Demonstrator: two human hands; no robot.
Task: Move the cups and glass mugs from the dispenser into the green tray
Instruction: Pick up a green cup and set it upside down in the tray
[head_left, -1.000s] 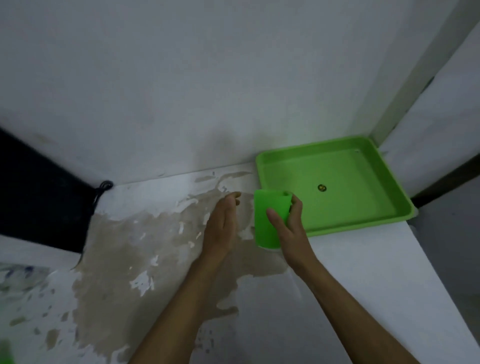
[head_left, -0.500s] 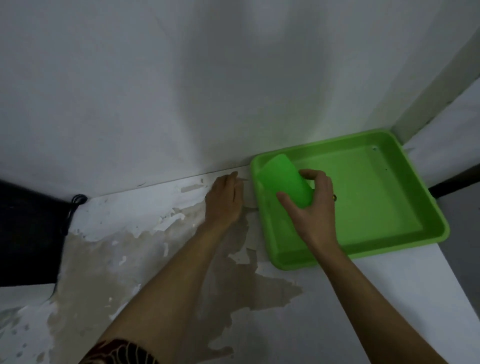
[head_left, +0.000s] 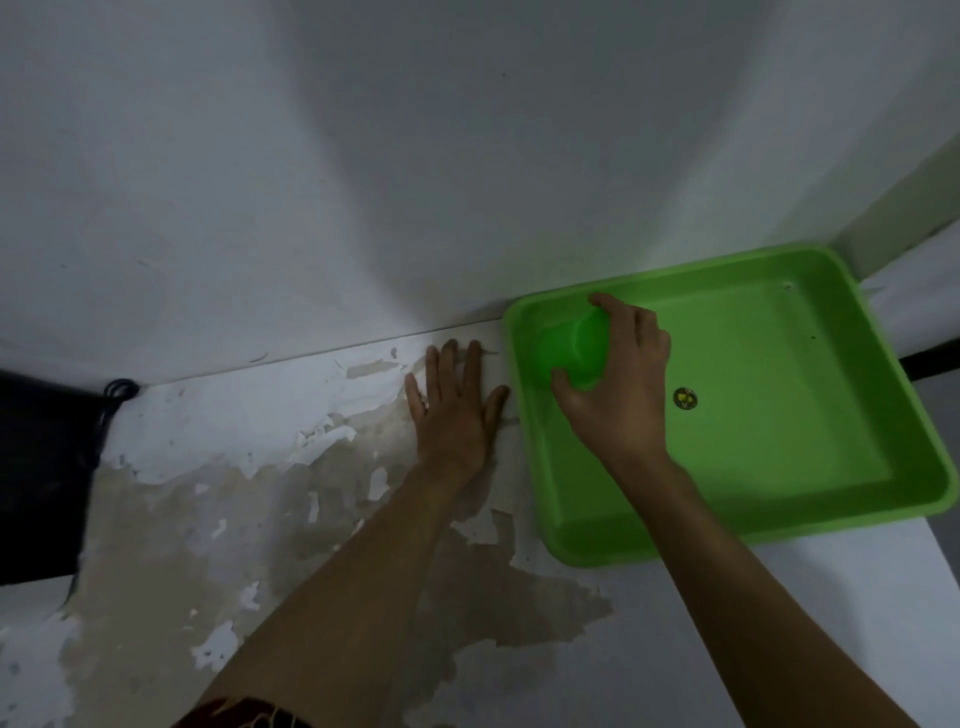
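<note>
The green tray (head_left: 779, 499) lies on the white counter at the right, against the wall. My right hand (head_left: 623, 384) is inside the tray's far left corner, fingers wrapped around a green plastic cup (head_left: 571, 353) that sits upside down, low in the tray. I cannot tell whether the cup touches the tray floor. My left hand (head_left: 452, 410) rests flat on the counter just left of the tray, fingers spread, holding nothing. The dispenser is out of view.
The counter (head_left: 270, 426) has peeling white paint and brown patches. A white wall rises right behind it. A small round sticker (head_left: 684, 398) marks the tray floor. A dark gap with a black cable (head_left: 117, 395) is at the far left.
My right hand has carried the green cup from the counter over the tray's rim, turned it over and lowered it into the far left corner. My left hand moved forward and flattened on the counter.
</note>
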